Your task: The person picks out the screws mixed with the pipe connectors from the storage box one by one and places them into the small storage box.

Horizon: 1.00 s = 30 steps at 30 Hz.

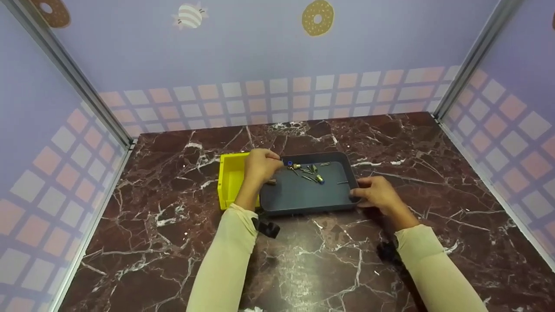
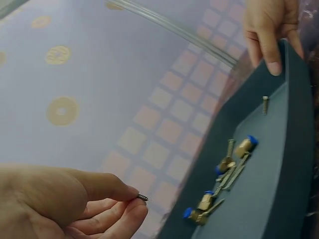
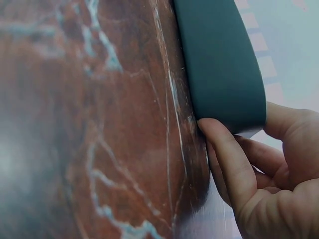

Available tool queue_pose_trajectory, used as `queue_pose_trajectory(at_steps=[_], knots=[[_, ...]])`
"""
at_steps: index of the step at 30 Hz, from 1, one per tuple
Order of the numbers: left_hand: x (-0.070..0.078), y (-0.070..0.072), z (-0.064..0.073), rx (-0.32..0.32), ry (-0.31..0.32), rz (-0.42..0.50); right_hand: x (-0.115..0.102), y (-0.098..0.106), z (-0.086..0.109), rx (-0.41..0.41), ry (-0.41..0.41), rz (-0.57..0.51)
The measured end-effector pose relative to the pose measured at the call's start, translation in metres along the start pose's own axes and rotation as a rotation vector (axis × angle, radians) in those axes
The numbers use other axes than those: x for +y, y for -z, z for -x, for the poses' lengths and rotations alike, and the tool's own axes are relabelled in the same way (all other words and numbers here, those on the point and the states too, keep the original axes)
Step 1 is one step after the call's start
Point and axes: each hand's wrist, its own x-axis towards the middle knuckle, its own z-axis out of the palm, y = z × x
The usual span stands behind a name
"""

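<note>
"What do we meet first?"

"The tabletop (image 1: 312, 268), then the tray (image 1: 299, 197), its long axis running left to right. We see the right hand (image 1: 379, 193) gripping the tray's right end, with one loose screw (image 1: 343, 182) lying just inside that end."

"And at the left?"

"The left hand (image 1: 260, 167) is over the tray's left end, its thumb and fingertips pinching the held screw (image 2: 143, 197). From the left wrist we see the tip poke out past the fingers, its long axis aimed toward the tray."

"Where does the bin lie from there?"

"The bin (image 1: 233, 182) is just beside the tray's left end; we can't tell if they touch. The left hand is clearly the nearer to it. The right hand has the tray's whole length between."

"And farthest?"

"In the tray's far half we find brass fittings (image 1: 320, 179) and more screws (image 1: 309, 178), jumbled, their axes at odds, all to the right of the left hand. For the loose screw, we'd judge the right hand nearer."
</note>
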Motion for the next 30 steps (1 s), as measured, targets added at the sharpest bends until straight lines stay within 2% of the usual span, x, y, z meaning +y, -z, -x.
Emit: queue_pose_trajectory(at_steps=[6,10,14,18,21,26,30], knots=[[-0.007,0.026,-0.001,0.019,0.032,0.104,0.004,0.003,-0.001,0.019,-0.003,-0.011],[-0.016,0.04,-0.002,0.021,0.073,0.207,0.006,0.004,-0.001,0.028,-0.012,-0.008],[-0.025,0.053,-0.003,0.032,0.081,0.259,0.005,0.004,-0.001,0.018,-0.007,-0.004],[-0.034,0.065,-0.002,0.05,0.092,0.217,0.004,0.003,0.0,0.005,-0.011,-0.007],[-0.04,0.072,-0.001,0.065,0.093,0.144,0.004,0.002,0.0,0.001,-0.014,-0.01],[-0.047,0.077,0.0,0.096,0.073,0.008,0.004,0.001,-0.001,0.017,-0.005,0.005],[-0.051,0.079,0.0,0.104,0.067,-0.046,0.003,0.0,-0.002,0.017,-0.004,0.004]])
